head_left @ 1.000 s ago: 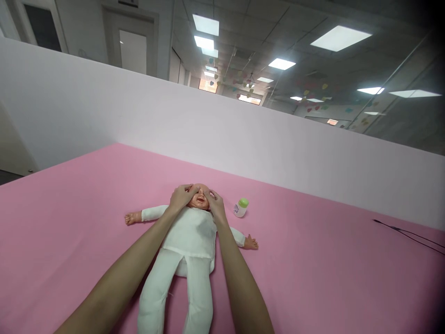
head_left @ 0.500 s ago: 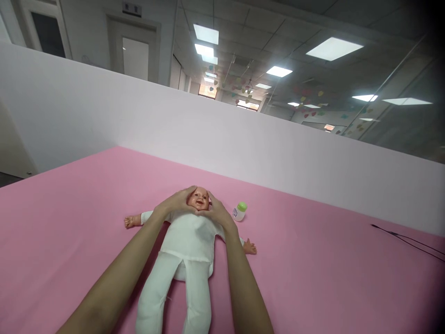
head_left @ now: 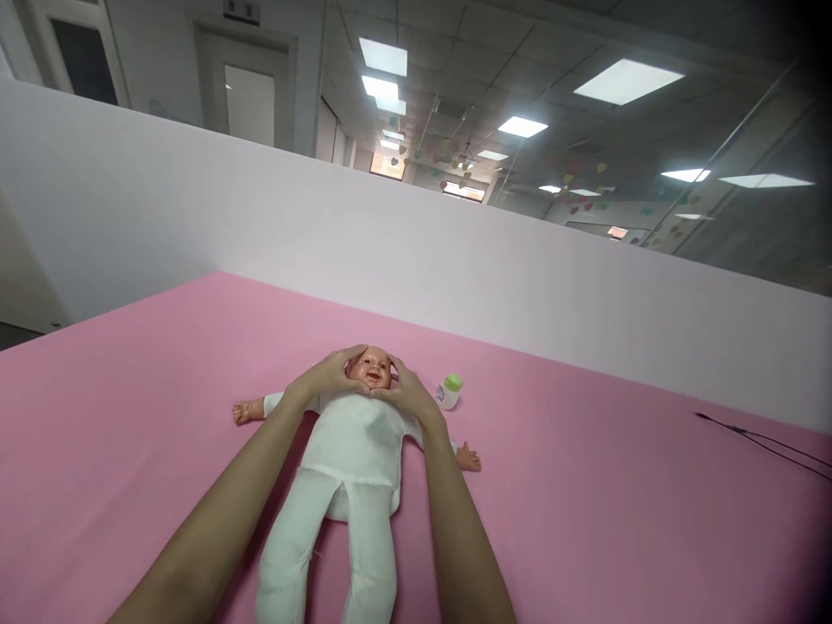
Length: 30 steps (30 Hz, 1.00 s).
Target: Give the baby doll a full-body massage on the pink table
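A baby doll in a white cloth suit lies on its back, with its arms spread out and its legs toward me. My left hand cups the left side of its head, thumb by the chin and fingers up along the temple. On the other side my right hand curves round the head in the same way. Both thumbs come close together under the doll's mouth. The fingertips behind the head are partly hidden. Just right of my right hand stands a small clear jar with a green lid.
The doll lies on a pink padded surface. A white low wall runs along its back edge, with glass above it. A thin black cord lies at the far right. A door shows beyond the wall.
My thumbs have shifted slightly at the doll's chin, and a little more of its cheek on the left shows. Both hands stay round the head; the doll's body and the jar keep their places.
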Motion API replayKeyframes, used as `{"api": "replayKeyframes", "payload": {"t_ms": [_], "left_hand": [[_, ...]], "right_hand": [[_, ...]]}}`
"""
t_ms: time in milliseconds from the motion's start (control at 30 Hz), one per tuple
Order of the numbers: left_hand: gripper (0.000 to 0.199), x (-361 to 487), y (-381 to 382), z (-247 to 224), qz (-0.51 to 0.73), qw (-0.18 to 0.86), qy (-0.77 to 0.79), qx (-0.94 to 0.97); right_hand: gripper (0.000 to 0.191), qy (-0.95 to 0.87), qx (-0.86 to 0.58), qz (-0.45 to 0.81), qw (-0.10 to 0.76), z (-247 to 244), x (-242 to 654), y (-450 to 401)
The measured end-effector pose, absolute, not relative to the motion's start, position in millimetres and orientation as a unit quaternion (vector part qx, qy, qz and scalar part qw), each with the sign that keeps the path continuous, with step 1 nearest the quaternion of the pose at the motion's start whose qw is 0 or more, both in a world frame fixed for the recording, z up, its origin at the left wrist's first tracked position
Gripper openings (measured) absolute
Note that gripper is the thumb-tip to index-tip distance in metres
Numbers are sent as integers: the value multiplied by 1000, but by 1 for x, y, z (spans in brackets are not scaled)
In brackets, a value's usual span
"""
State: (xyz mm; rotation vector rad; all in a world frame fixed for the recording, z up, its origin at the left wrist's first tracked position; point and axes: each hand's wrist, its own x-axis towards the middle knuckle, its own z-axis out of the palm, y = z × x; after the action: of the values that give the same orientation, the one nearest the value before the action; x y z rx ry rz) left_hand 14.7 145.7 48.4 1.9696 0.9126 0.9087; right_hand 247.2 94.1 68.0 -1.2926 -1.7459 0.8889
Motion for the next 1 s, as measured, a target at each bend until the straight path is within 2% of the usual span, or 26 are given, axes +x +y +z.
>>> {"api": "replayKeyframes", "payload": {"t_ms": [133,367,467,567,667,867,1000], "left_hand": [[96,13,148,46,362,381,357,772],[74,6,159,36,369,423,306,769],[81,9,154,41,354,408,337,771],[98,16,146,47,354,384,371,768],[107,21,143,48,369,364,388,762],[99,12,157,31,363,400,355,763],[91,4,164,24,363,440,320,756]], "right_hand": [[84,-692,-508,344,380,66,248,96],[65,-674,-466,418,393,66,264,95],[74,-678,-480,400,388,67,260,94],[90,-684,-507,365,376,67,251,94],[89,-683,-529,336,375,65,245,95],[90,-701,-520,355,336,58,260,99],[83,-715,-517,359,303,60,269,97]]}}
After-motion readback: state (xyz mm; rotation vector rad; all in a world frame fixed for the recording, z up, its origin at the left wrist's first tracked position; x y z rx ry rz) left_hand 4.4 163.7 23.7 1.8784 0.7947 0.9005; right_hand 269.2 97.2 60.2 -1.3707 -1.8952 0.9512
